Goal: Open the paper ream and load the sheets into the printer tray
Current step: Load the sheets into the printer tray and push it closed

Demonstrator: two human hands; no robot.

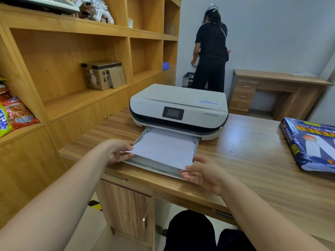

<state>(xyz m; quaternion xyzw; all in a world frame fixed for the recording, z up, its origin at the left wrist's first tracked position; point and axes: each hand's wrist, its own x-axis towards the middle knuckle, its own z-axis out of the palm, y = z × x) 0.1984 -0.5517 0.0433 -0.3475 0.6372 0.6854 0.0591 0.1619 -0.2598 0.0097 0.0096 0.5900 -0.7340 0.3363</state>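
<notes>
A white and black printer stands on the wooden desk, its paper tray pulled out toward me. A stack of white sheets lies partly in the tray, its near end sticking out. My left hand grips the stack's near left corner. My right hand holds the near right corner, thumb on top. The blue paper ream lies at the desk's right side, its near end torn open with white sheets showing.
Wooden shelving runs along the left, holding cardboard boxes and snack bags. A person in black stands at the far wall, back turned. A second wooden desk sits behind. Below the desk are a cabinet door and my knees.
</notes>
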